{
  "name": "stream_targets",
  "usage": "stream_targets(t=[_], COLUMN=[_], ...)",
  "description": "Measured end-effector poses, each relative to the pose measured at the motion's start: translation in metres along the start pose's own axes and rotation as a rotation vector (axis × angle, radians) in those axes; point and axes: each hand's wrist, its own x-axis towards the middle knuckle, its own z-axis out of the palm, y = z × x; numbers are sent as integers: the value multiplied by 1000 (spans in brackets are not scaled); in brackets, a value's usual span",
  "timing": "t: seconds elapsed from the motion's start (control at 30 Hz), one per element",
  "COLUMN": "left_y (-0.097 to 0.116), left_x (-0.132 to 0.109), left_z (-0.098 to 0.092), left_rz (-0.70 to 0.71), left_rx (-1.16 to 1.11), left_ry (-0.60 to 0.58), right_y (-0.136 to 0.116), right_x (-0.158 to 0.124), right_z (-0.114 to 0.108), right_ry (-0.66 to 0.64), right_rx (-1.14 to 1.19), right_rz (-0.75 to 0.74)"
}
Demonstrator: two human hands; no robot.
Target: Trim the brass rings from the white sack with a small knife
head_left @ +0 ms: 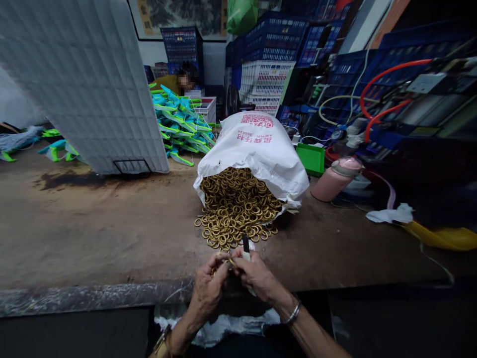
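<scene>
Both my hands meet at the near edge of the worn table. My left hand is closed, pinching a small brass ring between thumb and fingers. My right hand is closed round a narrow tool with a dark tip that points up, and its fingers also touch the ring. Just beyond my hands lies a white woven sack on its side, with a heap of brass rings spilling from its open mouth onto the table.
A tall white mesh stack stands at the left, a pile of green-blue pieces behind it. A person sits at the back. A pink flask, a green tray, blue crates and red hoses fill the right.
</scene>
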Motion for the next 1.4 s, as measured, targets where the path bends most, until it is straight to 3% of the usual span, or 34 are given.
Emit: stream_targets(t=[0.13,0.27,0.5,0.6,0.77,0.87,1.07,1.23,1.4], left_y=[-5,-3,5,5,2,3,7,8,10], left_x=[1,1,-2,-2,0,-1,-5,-6,-6], left_z=[-4,-6,-2,-1,-3,-3,-1,-1,0], left_rz=[137,156,202,112,-190,-264,-248,-188,-137], left_rx=[119,129,221,146,-68,-170,-197,-110,-123], left_ry=[-42,-72,19,-29,-144,-172,-171,-151,-122], right_y=[0,4,10,6,2,6,15,14,15], right_x=[-3,-1,2,0,-2,1,6,-2,-9], right_z=[1,0,-5,-4,-2,-3,-10,-9,-6], right_ry=[-73,-76,47,76,93,67,107,111,78], right_rx=[13,-3,-298,-371,-394,-329,-355,-697,-982], right_rz=[51,48,-211,-254,-263,-243,-264,-439,-422])
